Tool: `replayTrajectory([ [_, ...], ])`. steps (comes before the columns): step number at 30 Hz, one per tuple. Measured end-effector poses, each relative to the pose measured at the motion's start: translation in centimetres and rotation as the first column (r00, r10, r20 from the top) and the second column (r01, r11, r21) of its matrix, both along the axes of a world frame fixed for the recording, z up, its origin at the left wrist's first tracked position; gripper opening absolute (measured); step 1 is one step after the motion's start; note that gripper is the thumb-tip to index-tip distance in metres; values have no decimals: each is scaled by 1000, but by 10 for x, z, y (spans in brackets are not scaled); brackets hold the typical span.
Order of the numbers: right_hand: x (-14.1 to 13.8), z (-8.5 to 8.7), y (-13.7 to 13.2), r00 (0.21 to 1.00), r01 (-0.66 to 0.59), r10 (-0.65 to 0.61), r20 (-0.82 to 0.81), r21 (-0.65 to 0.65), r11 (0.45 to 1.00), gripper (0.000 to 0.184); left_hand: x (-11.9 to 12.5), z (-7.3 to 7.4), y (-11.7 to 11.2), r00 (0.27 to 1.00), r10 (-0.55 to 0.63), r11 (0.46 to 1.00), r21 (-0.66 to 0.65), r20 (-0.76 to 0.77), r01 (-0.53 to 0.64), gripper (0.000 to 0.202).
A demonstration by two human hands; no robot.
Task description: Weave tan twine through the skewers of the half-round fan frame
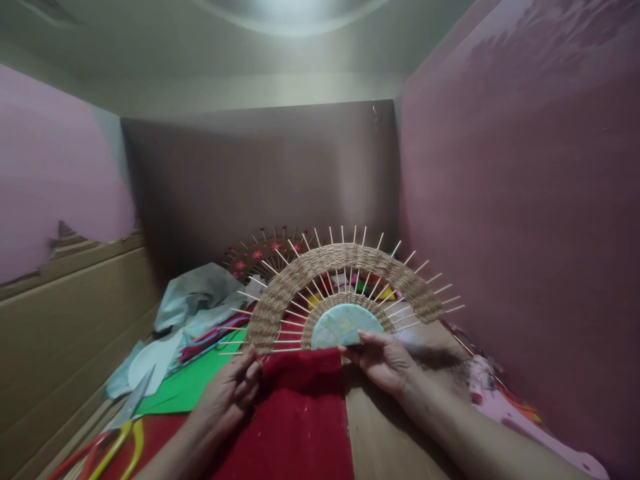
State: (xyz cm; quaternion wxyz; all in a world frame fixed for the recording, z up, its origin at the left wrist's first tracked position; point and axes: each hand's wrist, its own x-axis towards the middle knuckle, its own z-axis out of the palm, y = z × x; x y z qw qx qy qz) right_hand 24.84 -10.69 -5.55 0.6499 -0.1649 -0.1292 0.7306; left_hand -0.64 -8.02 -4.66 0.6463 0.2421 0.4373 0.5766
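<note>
A half-round woven fan (345,257) stands raised in front of me. Thin pale sticks radiate through its wide outer woven band and stick out past the edge. At its centre is a pale blue patterned half-disc (345,325) with a narrow woven rim. My left hand (233,390) pinches the fan's lower left end. The fingers of my right hand (383,360) are closed on the bottom edge of the half-disc. Below the fan lies a red cloth (300,413); whether either hand also touches it I cannot tell.
Yellow-handled scissors (123,447) and orange-handled ones lie at the lower left. Beside them are green sheet material (185,387), pipe-cleaner-like strands (210,340) and crumpled grey plastic (200,293). A flower-decorated fan (250,260) leans at the back. A pink glue gun-like tool (530,420) sits right.
</note>
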Motion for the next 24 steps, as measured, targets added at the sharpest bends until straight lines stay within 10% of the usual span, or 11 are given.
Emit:
replayTrajectory([
  [13, -4, 1, -1, 1000, -9, 11, 24, -95, 995, 15, -2, 0, -1, 984, -168, 985, 45, 57, 165, 22],
  [24, -2, -5, 1, 1000, -7, 6, -11, -92, 996, 16, 0, 1, 0, 999, -31, 999, -11, -18, 31, 13],
])
